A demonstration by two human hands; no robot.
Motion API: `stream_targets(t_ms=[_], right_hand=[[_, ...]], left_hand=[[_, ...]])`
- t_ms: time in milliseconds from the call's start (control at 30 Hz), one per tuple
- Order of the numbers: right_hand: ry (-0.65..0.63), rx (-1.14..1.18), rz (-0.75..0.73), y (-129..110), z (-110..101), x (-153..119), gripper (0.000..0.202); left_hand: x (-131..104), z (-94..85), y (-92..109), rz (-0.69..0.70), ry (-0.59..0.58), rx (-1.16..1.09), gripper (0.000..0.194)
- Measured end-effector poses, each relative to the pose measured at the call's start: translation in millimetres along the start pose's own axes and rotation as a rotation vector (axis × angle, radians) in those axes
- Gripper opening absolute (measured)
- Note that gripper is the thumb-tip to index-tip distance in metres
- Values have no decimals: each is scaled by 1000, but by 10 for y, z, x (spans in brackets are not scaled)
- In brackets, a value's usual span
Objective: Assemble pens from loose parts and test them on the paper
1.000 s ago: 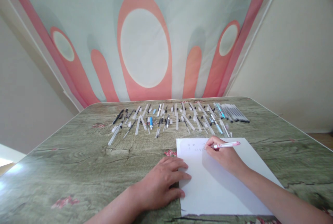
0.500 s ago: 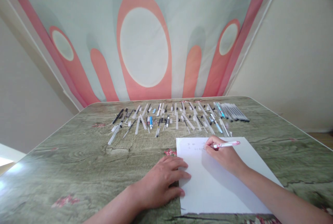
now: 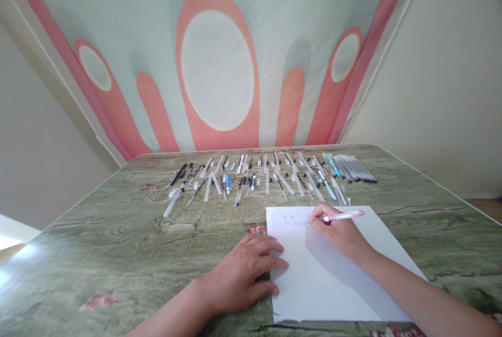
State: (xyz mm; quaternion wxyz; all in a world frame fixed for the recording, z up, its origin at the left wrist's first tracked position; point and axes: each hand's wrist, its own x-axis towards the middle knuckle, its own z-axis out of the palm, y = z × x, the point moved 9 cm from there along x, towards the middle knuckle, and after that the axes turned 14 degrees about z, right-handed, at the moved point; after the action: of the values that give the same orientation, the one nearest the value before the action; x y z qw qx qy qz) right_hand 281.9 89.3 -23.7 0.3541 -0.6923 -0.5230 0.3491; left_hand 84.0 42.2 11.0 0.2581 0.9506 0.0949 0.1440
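A white sheet of paper point(image 3: 301, 290) lies on the table in front of me, with small faint handwriting near its upper left. My right hand point(image 3: 337, 230) rests on the upper part of the sheet, fingers closed around a white and pink pen point(image 3: 345, 216). The pen's writing tip is hidden behind the fingers. My left hand point(image 3: 251, 269) lies flat with its fingers spread, the fingertips touching the sheet's left edge.
Beyond the paper, several clear pen barrels point(image 3: 286, 182), refills and caps lie in two loose rows. A blue pen piece point(image 3: 228, 184) is among them. At their right end sits a row of clear pens point(image 3: 355, 169). The wood-patterned table point(image 3: 117, 243) meets a printed backdrop point(image 3: 270, 65).
The right hand and pen have shifted very slightly to the right on the paper. My left hand stays in place. The view itself moved a tiny bit.
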Motion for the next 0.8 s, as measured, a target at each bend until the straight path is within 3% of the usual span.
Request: stream_targets(t_ms=[800], right_hand=[[-1, -32, -2, -9, -7, 10, 12]], left_hand=[[1, 8, 13, 3, -17, 13, 40]])
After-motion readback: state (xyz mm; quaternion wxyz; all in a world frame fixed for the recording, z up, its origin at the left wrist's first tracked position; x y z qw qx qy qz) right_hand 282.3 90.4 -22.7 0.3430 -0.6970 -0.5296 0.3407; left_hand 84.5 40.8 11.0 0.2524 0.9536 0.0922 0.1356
